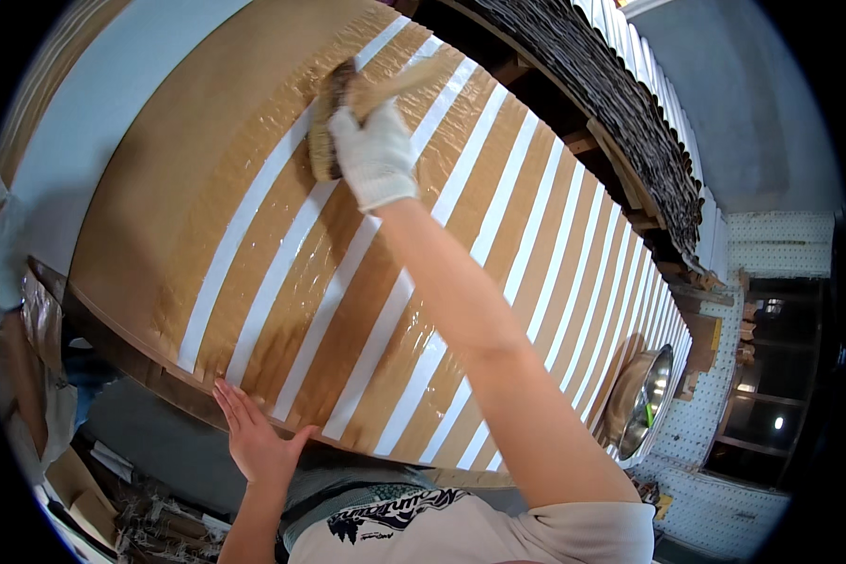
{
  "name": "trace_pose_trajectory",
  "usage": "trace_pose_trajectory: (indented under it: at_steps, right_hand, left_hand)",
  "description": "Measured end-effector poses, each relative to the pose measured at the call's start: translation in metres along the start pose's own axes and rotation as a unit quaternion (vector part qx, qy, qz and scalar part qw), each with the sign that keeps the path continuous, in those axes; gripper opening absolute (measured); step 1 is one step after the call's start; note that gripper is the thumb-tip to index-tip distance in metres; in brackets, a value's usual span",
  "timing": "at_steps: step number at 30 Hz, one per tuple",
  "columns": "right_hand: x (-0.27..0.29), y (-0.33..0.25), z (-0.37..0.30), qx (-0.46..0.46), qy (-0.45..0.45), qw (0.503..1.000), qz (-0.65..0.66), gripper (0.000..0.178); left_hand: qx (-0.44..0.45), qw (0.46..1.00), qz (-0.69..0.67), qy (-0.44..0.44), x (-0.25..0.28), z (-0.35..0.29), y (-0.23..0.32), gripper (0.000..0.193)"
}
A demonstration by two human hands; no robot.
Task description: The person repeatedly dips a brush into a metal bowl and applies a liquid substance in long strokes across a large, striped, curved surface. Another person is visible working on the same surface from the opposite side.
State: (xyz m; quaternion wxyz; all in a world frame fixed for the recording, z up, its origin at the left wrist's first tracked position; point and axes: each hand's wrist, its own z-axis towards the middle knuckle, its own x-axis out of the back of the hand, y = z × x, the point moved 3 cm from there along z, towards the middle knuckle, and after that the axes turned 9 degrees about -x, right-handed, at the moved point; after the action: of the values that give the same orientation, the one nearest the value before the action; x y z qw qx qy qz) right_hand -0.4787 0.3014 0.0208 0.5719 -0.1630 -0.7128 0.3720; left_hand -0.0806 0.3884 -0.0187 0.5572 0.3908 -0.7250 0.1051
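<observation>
My right hand (382,158), in a white knit glove, is closed round a wide brush (322,141) with pale bristles and a wooden handle. The bristles press on wet, shiny brown sheets (357,268) toward the far side of the table. White strips (257,193) alternate with the brown in long parallel bands. My bare left hand (258,440) lies with fingers stretched and thumb apart at the table's near edge, holding nothing. Glossy wet patches show on the left part of the bands; farther right the brown looks drier.
A shiny metal bowl (665,376) with something green in it stands on the bands at the right. Beyond the far edge lies a stack of dark, rough-edged sheets (620,85). At the far left, another person's white-gloved hand (7,249) is near the table.
</observation>
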Motion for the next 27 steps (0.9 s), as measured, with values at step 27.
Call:
trace_pose_trajectory:
  at_steps: [27]
  right_hand:
    - [0.013,0.027,-0.127,0.004,0.008,1.000,-0.016,0.051]
  left_hand:
    - [-0.032,0.995,-0.008,0.091,-0.012,-0.009,-0.010,0.133]
